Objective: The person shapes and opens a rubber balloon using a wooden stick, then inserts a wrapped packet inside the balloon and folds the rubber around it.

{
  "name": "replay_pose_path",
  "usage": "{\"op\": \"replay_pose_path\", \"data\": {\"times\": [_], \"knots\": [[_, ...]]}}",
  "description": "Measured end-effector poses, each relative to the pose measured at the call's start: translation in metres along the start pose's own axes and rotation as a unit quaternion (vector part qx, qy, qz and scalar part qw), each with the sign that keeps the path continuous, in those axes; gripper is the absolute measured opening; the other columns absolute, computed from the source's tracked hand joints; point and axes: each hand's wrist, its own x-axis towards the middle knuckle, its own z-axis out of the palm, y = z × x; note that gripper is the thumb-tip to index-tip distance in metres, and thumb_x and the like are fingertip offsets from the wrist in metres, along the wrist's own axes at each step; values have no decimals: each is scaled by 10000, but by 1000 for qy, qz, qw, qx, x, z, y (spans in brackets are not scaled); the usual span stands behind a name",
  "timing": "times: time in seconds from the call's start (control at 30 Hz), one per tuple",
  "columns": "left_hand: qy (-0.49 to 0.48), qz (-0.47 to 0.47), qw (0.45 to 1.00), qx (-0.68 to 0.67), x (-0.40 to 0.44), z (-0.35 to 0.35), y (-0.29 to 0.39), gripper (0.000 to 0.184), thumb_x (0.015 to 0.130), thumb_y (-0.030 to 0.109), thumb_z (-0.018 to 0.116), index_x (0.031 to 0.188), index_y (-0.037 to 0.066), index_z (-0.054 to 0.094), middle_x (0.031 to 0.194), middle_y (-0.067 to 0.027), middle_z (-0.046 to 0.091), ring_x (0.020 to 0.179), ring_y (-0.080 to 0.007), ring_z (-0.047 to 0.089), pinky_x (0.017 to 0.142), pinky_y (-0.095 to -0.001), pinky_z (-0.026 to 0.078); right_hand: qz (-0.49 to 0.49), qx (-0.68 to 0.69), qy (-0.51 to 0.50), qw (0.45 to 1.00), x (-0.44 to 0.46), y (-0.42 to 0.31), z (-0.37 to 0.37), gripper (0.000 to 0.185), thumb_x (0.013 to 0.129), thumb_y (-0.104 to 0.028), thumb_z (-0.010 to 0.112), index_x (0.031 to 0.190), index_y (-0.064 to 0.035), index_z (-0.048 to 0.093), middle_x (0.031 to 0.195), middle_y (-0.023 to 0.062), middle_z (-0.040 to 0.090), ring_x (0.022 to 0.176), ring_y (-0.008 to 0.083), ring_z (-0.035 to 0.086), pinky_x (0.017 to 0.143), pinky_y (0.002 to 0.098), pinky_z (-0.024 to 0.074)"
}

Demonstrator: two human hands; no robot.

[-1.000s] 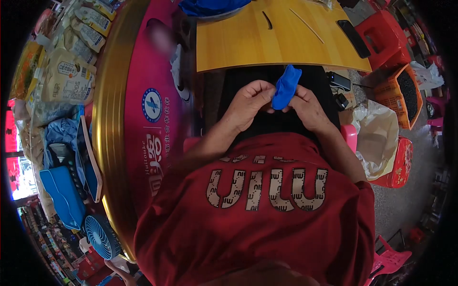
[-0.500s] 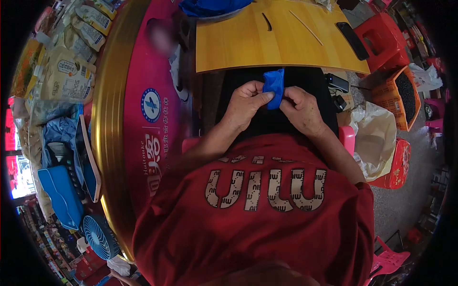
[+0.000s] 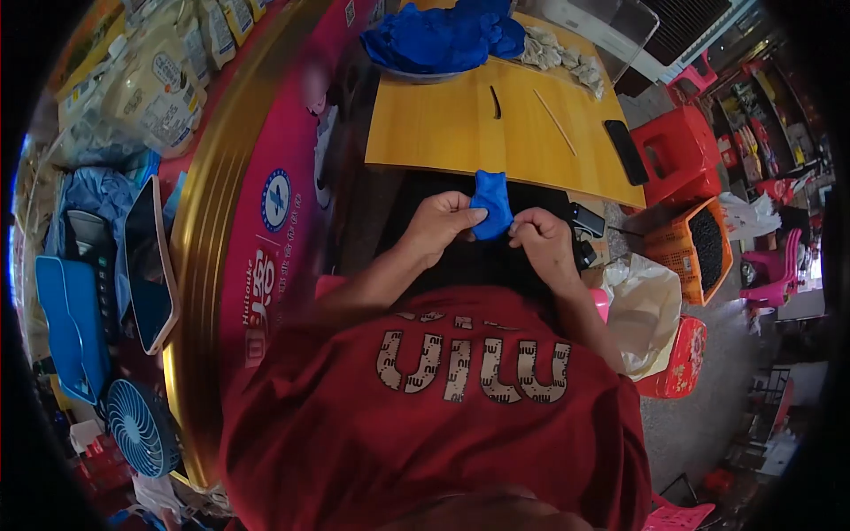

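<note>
A small blue cloth piece (image 3: pixel 491 205) is held up over my dark-clothed lap, just below the table's near edge. My left hand (image 3: pixel 444 226) pinches its left side between thumb and fingers. At the lower right edge of the cloth, my right hand (image 3: pixel 540 239) has its thumb and fingertips pressed together; what they grip there is too small to make out. On the yellow wooden table (image 3: pixel 434 124) lie a thin black curved tool (image 3: pixel 496 103) and a thin wooden stick (image 3: pixel 555 122).
A heap of blue cloth (image 3: pixel 434 40) fills a bowl at the table's back, beside pale crumpled pieces (image 3: pixel 558 57). A phone (image 3: pixel 626 152) lies at the right edge. Right stand a red stool (image 3: pixel 677 155), an orange basket (image 3: pixel 677 252) and a lined bin (image 3: pixel 637 310). A gold-edged counter runs left.
The view has tilted up and shifted, showing more of the table's back. The blue cloth has been turned and spread flatter, and my right hand has moved to its lower right edge.
</note>
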Motion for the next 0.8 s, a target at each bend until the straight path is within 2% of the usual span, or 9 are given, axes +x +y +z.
{"op": "replay_pose_path", "data": {"times": [0.03, 0.23, 0.47, 0.53, 0.57, 0.63, 0.67, 0.73, 0.8], "knots": [[-14, -1, 1000, -8, -1, 0, 3, 109, 743, 142, 580, 724, 55, 517, 644, -8, 533, 551, -71, 488, 489, -195, 414, 24, 27, -20, 999, 3, 2, -4, 86, 727, -52, 472, 730, 8, 533, 640, 41, 536, 571, 88, 508, 522, 203, 418], [-16, -22, 1000, 0, -5, -2, 8, 110, 742, 141, 577, 757, 53, 512, 664, -2, 522, 551, -65, 488, 442, -165, 398, 14, 25, -46, 999, 14, 12, -6, 90, 736, -41, 453, 748, 2, 531, 670, 40, 533, 564, 94, 502, 556, 201, 419], [-14, -34, 998, -51, 1, -10, 3, 102, 716, -4, 528, 812, 5, 494, 806, -76, 507, 669, -125, 527, 569, -216, 477, 8, -150, 83, 985, 124, 59, -76, 134, 727, -99, 513, 817, -2, 535, 696, 91, 552, 586, 170, 543, 553, 261, 428], [-26, -33, 997, -71, 2, -10, 5, 121, 737, 9, 524, 857, 17, 509, 817, -66, 525, 737, -118, 532, 648, -227, 472, -172, -413, 122, 886, 151, 62, -90, 193, 722, -142, 514, 848, 4, 521, 721, 151, 560, 638, 264, 559, 596, 335, 444], [-26, -33, 996, -76, 2, -10, 7, 121, 737, 9, 524, 857, 17, 509, 817, -66, 525, 737, -118, 532, 648, -227, 472, -172, -417, 119, 885, 163, 65, -95, 193, 722, -142, 514, 848, 4, 521, 721, 151, 560, 638, 264, 559, 596, 335, 444], [-20, -85, 993, -81, 4, -12, 8, 155, 751, 52, 542, 903, 33, 517, 823, -51, 540, 738, -101, 528, 647, -226, 472, -191, -565, 143, 789, 185, 68, -99, 219, 715, -158, 491, 864, 2, 505, 731, 186, 554, 701, 327, 547, 650, 398, 438], [-28, -93, 990, -107, 5, -16, 4, 177, 761, 99, 551, 926, 42, 519, 820, -43, 548, 757, -101, 533, 652, -227, 474, -193, -567, 137, 789, 194, 68, -102, 219, 715, -158, 491, 864, 2, 505, 731, 186, 554, 701, 327, 547, 650, 398, 438], [-22, -105, 983, -149, 5, -19, 6, 172, 765, 104, 545, 924, 43, 519, 829, -48, 547, 769, -108, 537, 655, -230, 475, -21, -667, -22, 744, 209, 58, -102, 196, 713, -157, 466, 825, 3, 491, 722, 188, 553, 709, 331, 552, 659, 410, 441], [-9, -115, 974, -196, 7, -21, 9, 167, 769, 109, 540, 922, 44, 518, 839, -52, 545, 782, -115, 541, 658, -233, 477, -43, -687, -32, 725, 220, 60, -100, 176, 706, -151, 465, 798, -2, 486, 722, 192, 553, 706, 335, 553, 648, 407, 446]]}}
